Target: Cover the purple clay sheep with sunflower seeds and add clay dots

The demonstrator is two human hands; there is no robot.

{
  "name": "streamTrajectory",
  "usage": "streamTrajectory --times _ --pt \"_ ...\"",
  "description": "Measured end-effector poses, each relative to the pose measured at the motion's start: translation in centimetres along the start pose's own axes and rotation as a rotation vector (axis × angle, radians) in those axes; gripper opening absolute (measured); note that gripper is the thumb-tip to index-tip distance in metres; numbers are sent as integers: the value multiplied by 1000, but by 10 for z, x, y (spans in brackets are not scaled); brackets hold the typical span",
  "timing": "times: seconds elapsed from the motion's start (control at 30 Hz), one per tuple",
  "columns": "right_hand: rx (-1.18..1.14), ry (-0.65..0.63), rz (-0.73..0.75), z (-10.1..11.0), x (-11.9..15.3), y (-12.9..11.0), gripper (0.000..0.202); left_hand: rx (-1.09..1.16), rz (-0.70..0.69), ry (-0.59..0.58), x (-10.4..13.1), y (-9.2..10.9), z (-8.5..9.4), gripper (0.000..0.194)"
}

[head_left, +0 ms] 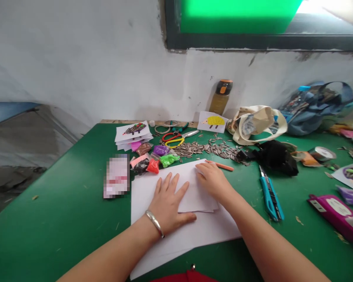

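Observation:
My left hand [167, 203] lies flat with fingers spread on white paper, a silver bangle at its wrist. Beneath it, a smaller white sheet [191, 199] rests on larger white sheets [214, 227]. My right hand [213, 180] is at the smaller sheet's upper right, its fingers bent and close together on the paper's edge. Just behind those fingers lies an orange pencil-like stick [225, 167], partly hidden by the hand. Small bags of coloured clay, including red [153, 166] and green [169, 159], sit beyond the paper's top edge.
Scissors [176, 140] and scattered sunflower seeds [211, 149] lie toward the wall. A teal utility knife [271, 196] and magenta case [338, 215] are at right. Hedgehog pictures [213, 122], a bottle [220, 98] and a cream bag [259, 125] stand at the back.

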State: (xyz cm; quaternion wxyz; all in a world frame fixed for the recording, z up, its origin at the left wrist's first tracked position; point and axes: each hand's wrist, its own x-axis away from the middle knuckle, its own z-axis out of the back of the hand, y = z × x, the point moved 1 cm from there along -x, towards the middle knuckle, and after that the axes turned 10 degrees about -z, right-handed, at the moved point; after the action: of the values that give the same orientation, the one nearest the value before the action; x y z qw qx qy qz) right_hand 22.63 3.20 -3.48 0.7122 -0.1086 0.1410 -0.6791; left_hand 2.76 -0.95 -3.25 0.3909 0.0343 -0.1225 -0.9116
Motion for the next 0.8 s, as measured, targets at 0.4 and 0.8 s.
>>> streamTrajectory --times 0.4,0.8 --pt "-138 -98 245 -17 -4 -24 38 93 0 -57 0 5 8 94" --pt "-241 -133 234 1 11 -3 44 99 -2 -108 2 5 7 104"
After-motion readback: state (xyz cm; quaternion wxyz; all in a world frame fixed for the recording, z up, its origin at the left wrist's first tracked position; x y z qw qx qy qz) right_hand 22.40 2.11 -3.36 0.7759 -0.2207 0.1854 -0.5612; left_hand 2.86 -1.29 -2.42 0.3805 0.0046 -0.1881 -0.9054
